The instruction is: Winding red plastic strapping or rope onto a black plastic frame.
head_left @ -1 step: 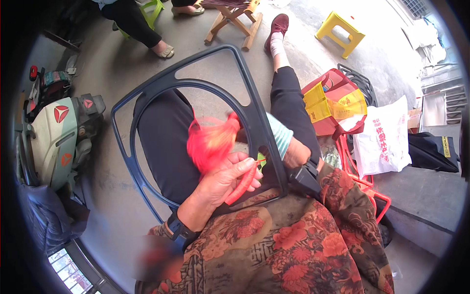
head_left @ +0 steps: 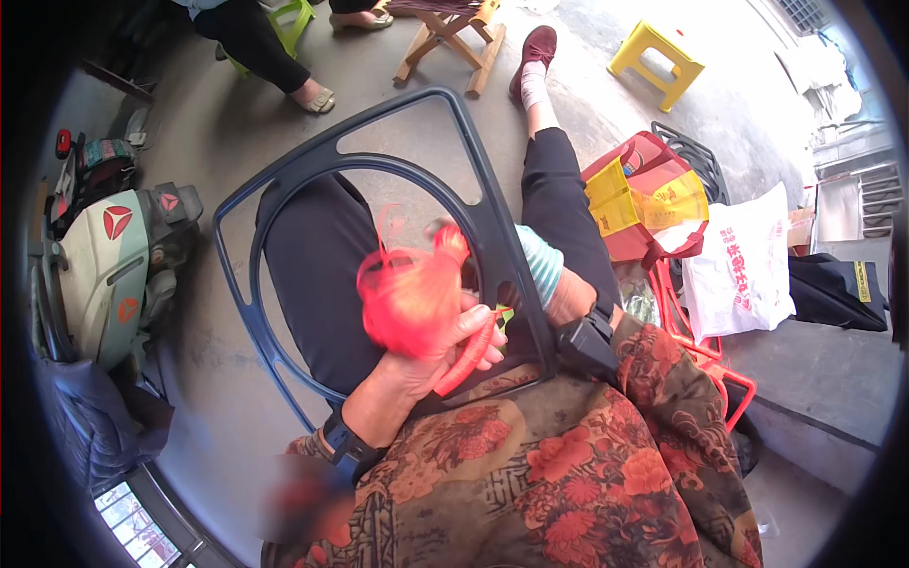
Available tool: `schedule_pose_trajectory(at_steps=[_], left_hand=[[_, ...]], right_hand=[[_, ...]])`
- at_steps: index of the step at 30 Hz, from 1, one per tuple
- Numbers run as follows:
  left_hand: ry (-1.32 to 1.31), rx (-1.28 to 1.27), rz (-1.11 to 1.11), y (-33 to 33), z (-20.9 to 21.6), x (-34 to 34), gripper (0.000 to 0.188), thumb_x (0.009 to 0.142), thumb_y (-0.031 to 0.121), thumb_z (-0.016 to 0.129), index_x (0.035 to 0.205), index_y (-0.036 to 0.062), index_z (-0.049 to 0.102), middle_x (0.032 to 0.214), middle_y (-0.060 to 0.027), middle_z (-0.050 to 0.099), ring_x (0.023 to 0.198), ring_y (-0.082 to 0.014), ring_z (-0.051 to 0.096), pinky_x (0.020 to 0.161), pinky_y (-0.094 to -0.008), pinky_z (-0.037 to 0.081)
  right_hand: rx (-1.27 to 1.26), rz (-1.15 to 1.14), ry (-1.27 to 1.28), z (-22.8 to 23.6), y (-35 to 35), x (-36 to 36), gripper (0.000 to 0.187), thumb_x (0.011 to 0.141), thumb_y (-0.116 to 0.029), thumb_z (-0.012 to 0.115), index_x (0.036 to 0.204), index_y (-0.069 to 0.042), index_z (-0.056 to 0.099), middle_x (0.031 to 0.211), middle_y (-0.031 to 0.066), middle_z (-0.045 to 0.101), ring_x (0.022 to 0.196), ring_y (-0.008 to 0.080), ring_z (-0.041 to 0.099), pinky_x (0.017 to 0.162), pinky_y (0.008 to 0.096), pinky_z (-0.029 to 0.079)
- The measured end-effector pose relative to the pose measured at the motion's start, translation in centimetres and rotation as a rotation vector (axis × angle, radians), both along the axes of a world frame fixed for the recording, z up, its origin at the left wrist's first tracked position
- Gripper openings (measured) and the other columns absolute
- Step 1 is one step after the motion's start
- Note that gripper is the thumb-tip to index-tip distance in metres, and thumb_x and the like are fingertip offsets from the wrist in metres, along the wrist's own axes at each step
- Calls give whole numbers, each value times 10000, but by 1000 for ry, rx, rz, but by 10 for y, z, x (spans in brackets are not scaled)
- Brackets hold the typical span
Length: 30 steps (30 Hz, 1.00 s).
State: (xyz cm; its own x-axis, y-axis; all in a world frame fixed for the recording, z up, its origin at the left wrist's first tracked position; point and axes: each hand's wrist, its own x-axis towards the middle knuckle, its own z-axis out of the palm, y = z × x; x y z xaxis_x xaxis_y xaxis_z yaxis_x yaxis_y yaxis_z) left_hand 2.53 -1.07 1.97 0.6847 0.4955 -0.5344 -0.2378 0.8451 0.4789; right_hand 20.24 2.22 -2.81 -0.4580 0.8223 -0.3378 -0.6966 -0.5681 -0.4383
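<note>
A dark grey-blue plastic frame (head_left: 343,121) with a large round opening lies across my lap. Red cord (head_left: 467,367) is wound in close turns round the near right part of its inner ring. My left hand (head_left: 426,364) grips the ring at this wrapped stretch, thumb on top. Inside the opening, above that hand, is a blurred bundle of red cord (head_left: 409,301). My right arm, in a striped sleeve cuff (head_left: 538,265), reaches under the frame's right side. Of my right hand (head_left: 438,226) only a blurred fingertip shows, at the bundle's gathered end; the frame and cord hide the rest.
A red and yellow bag (head_left: 653,199) and a white plastic bag (head_left: 739,270) stand to the right, by a grey ledge (head_left: 805,379). A yellow stool (head_left: 656,62) is far right, a wooden folding stand (head_left: 450,47) ahead. Another person's legs (head_left: 260,47) are far left, a scooter (head_left: 118,260) left.
The red bundle has swung slightly and its gathered end sits a little lower. My left hand and the frame have hardly moved.
</note>
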Motion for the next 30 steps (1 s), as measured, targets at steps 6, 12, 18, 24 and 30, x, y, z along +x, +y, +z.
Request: schedule_pose_trajectory(at_steps=[6, 12, 18, 24, 30], left_hand=[[-6, 115, 112, -2, -7, 0, 244, 875, 136, 610, 1077, 6, 568, 898, -72, 638, 725, -151, 643, 675, -273, 552], [110, 196, 249, 0, -16, -2, 110, 896, 102, 574, 978, 29, 575, 841, -30, 627, 754, -94, 607, 674, -229, 505], [98, 222, 253, -2, -11, -4, 82, 892, 116, 589, 901, 38, 562, 818, -17, 621, 714, -81, 591, 645, -202, 478], [188, 314, 233, 2, 1, -8, 99, 899, 133, 581, 929, 45, 547, 810, -23, 618, 685, -94, 599, 623, -219, 501], [110, 178, 162, 6, 6, -14, 164, 927, 197, 536, 989, 45, 531, 809, -75, 622, 644, -134, 621, 553, -248, 532]], right_hand=[[-162, 39, 383, 57, -15, 0, 443, 851, -298, 633, 1154, 3, 516, 1039, 186, 599, 944, 257, 594, 833, 332, 502], [184, 41, -701, 44, -35, 5, 435, 774, -186, 725, 1139, -9, 569, 992, 57, 622, 881, 86, 561, 795, 257, 474], [322, 244, -1383, 54, -67, 7, 242, 768, -111, 682, 987, -15, 643, 838, 37, 648, 768, 101, 588, 701, 272, 495], [83, 56, -482, 13, -59, 10, 351, 825, -181, 644, 1114, -1, 557, 902, 34, 597, 839, 125, 570, 761, 264, 482], [-195, -737, -438, 18, -61, 109, 464, 863, -465, 571, 992, -19, 567, 774, 50, 573, 679, 165, 591, 653, 322, 539]])
